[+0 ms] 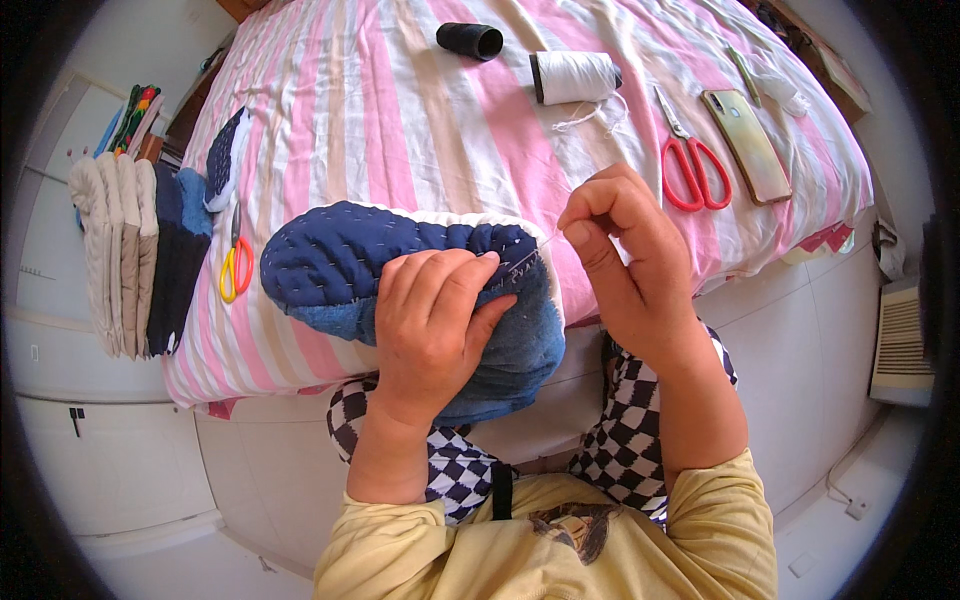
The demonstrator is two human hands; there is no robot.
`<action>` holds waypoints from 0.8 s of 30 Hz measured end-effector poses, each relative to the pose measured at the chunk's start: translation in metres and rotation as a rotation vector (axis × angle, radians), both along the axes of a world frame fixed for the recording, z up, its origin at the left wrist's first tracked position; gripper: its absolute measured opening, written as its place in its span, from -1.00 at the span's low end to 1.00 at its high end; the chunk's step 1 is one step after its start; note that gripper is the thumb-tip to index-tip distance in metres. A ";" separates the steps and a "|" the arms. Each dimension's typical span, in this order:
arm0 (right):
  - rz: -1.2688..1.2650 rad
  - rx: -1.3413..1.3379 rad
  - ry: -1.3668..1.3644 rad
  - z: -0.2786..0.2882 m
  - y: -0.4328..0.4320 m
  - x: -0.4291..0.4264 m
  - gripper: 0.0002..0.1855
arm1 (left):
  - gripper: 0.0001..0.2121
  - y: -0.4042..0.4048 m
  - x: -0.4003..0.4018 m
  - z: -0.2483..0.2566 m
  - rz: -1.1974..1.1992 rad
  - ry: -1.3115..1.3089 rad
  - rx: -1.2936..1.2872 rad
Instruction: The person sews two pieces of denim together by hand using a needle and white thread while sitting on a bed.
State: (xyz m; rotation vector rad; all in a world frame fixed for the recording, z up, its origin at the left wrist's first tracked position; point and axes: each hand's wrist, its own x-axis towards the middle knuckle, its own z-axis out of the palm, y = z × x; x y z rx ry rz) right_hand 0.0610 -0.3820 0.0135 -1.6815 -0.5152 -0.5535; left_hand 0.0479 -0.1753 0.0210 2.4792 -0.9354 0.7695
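My left hand (435,315) grips a padded cloth boot (322,247), its fingers over the quilted sole and its thumb along the seam. The sole is navy with rows of short white stitches; the upper is blue, denim-like fabric, with white lining along the far edge. Loose white stitching crosses the seam by the thumb. To the right of that seam, my right hand (630,259) pinches a fine pale strand (545,244) between thumb and forefinger. The strand runs back to the boot; whether a needle is in the fingertips cannot be made out.
On the striped bedspread (450,172) lie a black thread spool (469,41), a white thread cone (576,77), red-handled scissors (694,165), a phone (746,146), yellow-and-red-handled scissors (236,262) and a quilted navy piece (225,161). Padded fabric pieces (135,255) are stacked at the left edge.
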 end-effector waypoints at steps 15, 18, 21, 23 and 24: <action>-0.089 0.295 0.064 -0.004 0.005 -0.002 -0.99 | -0.70 0.000 0.001 -0.002 -0.020 0.004 -0.033; 0.271 0.734 0.295 0.004 0.020 -0.008 -0.89 | -0.71 -0.002 0.002 -0.002 -0.012 -0.016 -0.020; 0.490 1.017 0.517 0.009 0.027 -0.013 -0.87 | -0.72 -0.005 0.002 -0.001 -0.008 -0.017 -0.014; 0.615 1.120 0.584 0.008 0.026 -0.014 -0.88 | -0.74 -0.007 0.002 0.000 -0.015 -0.017 -0.017; 0.681 1.171 0.618 0.007 0.026 -0.015 -0.89 | -0.75 -0.007 0.002 -0.001 -0.011 -0.021 -0.025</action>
